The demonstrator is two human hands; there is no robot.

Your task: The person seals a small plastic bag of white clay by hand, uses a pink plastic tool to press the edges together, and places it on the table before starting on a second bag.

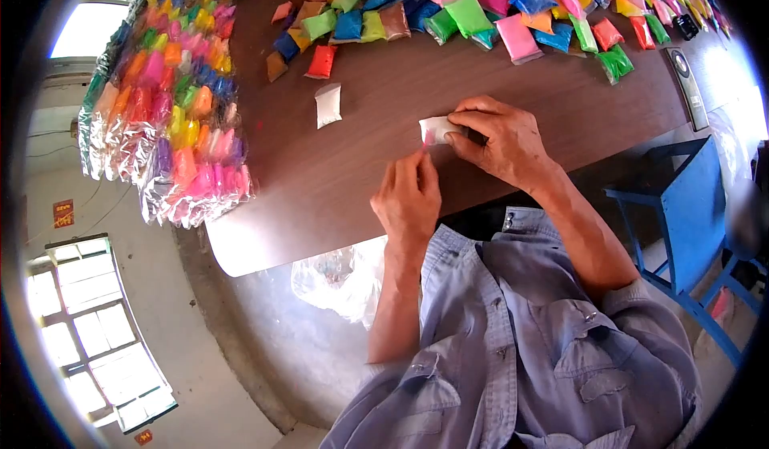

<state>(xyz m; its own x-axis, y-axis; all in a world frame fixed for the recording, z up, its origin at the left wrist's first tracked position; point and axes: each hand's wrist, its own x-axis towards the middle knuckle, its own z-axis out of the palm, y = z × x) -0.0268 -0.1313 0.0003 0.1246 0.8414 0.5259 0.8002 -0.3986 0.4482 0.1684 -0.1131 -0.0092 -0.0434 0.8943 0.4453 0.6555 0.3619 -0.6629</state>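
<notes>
My right hand grips a small white packet between thumb and fingers, just above the brown table. Below the packet's left end, my left hand is closed in a pinch. A small pink thing shows at its fingertips, against the packet; its exact kind is too small to make out. Another white packet lies flat on the table, to the left of both hands. A red packet rests a little farther back.
Many coloured packets are heaped along the far side of the table. Clear-wrapped strips of coloured packets cover the left side. A metal tool with a round window lies at right, near a blue stool.
</notes>
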